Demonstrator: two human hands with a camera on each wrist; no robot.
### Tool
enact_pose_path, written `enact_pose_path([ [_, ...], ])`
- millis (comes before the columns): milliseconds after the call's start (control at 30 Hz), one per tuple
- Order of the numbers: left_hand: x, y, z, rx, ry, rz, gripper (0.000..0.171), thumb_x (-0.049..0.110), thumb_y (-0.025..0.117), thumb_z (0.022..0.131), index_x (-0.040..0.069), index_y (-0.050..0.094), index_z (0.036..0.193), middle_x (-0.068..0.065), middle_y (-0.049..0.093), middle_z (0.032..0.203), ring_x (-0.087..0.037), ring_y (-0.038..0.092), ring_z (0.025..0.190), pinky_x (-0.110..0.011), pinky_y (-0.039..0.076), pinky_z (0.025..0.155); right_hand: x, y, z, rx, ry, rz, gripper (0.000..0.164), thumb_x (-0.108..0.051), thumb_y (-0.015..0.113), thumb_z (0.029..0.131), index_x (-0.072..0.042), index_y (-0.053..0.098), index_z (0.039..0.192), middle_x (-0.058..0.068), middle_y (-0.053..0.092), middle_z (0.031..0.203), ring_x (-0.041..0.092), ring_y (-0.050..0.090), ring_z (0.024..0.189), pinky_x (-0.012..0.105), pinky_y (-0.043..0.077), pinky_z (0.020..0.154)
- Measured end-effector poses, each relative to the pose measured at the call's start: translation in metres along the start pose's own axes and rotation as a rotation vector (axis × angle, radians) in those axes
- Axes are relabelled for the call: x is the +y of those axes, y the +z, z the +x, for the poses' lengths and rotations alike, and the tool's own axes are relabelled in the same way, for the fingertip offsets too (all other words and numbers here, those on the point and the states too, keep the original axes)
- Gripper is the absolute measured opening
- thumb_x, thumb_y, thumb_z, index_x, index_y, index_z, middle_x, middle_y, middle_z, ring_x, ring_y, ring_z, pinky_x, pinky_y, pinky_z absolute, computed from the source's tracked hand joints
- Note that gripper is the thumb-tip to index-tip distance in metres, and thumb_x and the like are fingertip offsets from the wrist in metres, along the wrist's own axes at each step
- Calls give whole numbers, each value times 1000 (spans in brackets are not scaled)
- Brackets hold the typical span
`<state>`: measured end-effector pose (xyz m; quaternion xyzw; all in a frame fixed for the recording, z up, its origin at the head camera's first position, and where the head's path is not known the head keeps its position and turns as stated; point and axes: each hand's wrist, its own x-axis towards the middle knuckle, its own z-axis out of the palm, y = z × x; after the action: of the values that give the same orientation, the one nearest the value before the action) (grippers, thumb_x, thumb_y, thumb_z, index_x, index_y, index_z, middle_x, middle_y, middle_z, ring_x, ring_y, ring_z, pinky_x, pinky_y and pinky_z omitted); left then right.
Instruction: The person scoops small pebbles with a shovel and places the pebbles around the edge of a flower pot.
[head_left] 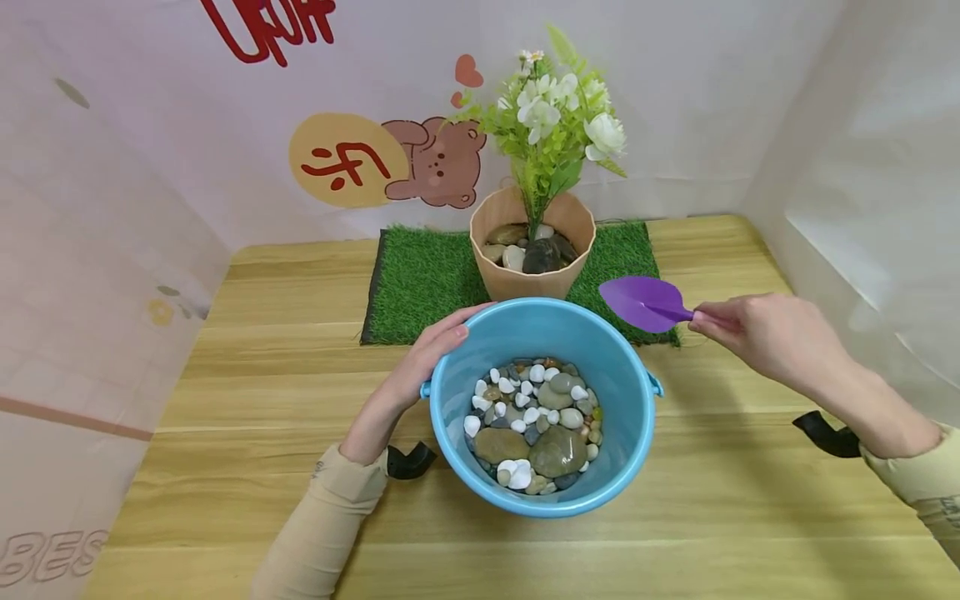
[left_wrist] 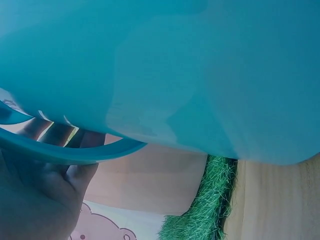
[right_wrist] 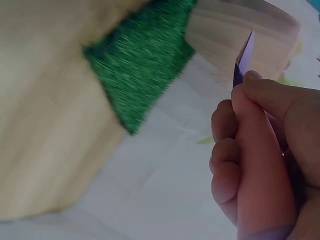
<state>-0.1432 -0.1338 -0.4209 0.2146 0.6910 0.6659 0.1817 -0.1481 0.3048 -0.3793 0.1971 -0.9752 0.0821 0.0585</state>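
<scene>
A light blue bucket stands in front of the flowerpot, with white pebbles and larger grey-brown stones inside. At its far left rim my left hand holds it, thumb at the rim and fingers along the outside; the left wrist view shows the bucket's blue handle across these fingers. My right hand grips the pinkish handle of a small garden trowel. Its purple blade carries nothing and points left, above the right end of the grass mat.
Behind the bucket, a peach flowerpot with stones and white artificial flowers stands on the grass mat. A wooden table lies beneath, with printed white cloth at the back and sides.
</scene>
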Motion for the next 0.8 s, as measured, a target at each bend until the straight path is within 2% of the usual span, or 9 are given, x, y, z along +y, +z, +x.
enact_pose_path([
  [100, -2, 2, 2, -7, 2, -4, 59, 26, 35, 108, 3, 37, 162, -28, 49, 159, -49, 56, 140, -55, 58, 107, 7, 12, -12, -26, 21, -3, 23, -25, 73, 98, -9, 82, 111, 12, 83, 91, 29, 74, 69, 37, 46, 47],
  [167, -2, 3, 2, -2, 2, -10, 59, 26, 35, 107, 3, 38, 162, -28, 49, 159, -49, 56, 140, -55, 58, 107, 11, 19, -18, -24, 17, -11, 18, -25, 73, 98, -12, 83, 104, 4, 80, 78, 20, 67, 61, 33, 42, 47],
  [267, -1, 2, 1, 6, 5, -11, 60, 27, 35, 107, 2, 38, 162, -29, 48, 159, -50, 55, 141, -57, 58, 108, 15, 27, -23, -48, 31, -12, 17, -28, 72, 99, -16, 83, 102, -4, 77, 73, 11, 59, 58, 29, 37, 47],
  [367, 0, 1, -1, 17, 4, -9, 61, 27, 35, 106, 2, 37, 162, -28, 47, 160, -49, 54, 142, -58, 57, 109, 18, 32, -26, -94, 51, -10, 23, -31, 72, 99, -13, 83, 107, 2, 81, 81, 16, 66, 62, 31, 40, 47],
  [500, 0, 0, -2, 27, -1, -2, 62, 27, 36, 105, 1, 37, 162, -27, 48, 160, -48, 54, 142, -57, 57, 109, 21, 39, -32, -139, 64, -1, 28, -28, 72, 99, -5, 82, 112, 14, 83, 92, 30, 75, 70, 39, 50, 50],
  [600, -1, 1, -1, 28, -1, 0, 62, 28, 36, 105, 2, 38, 161, -28, 49, 159, -48, 55, 142, -56, 57, 109, 21, 44, -37, -170, 74, 12, 28, -27, 71, 100, -3, 81, 110, 15, 82, 91, 33, 76, 72, 45, 54, 53],
  [633, -1, 1, -1, 26, 1, -1, 62, 28, 36, 105, 2, 38, 161, -28, 49, 159, -48, 55, 141, -56, 57, 109, 20, 46, -38, -189, 82, 18, 26, -26, 70, 101, -3, 81, 107, 12, 81, 85, 29, 74, 69, 44, 53, 53],
  [700, -2, 1, 0, 23, 6, 6, 61, 28, 35, 106, 2, 38, 161, -28, 49, 159, -48, 56, 140, -56, 57, 109, 18, 48, -42, -223, 95, 32, 25, -25, 66, 103, -5, 80, 98, 5, 75, 73, 22, 68, 63, 42, 51, 52],
  [800, -2, 0, -1, 18, 13, 19, 60, 27, 35, 107, 2, 38, 161, -29, 49, 159, -49, 57, 139, -56, 58, 108, 13, 51, -45, -269, 98, 53, 25, -23, 63, 105, -11, 74, 87, -7, 56, 61, 13, 52, 58, 33, 43, 51],
])
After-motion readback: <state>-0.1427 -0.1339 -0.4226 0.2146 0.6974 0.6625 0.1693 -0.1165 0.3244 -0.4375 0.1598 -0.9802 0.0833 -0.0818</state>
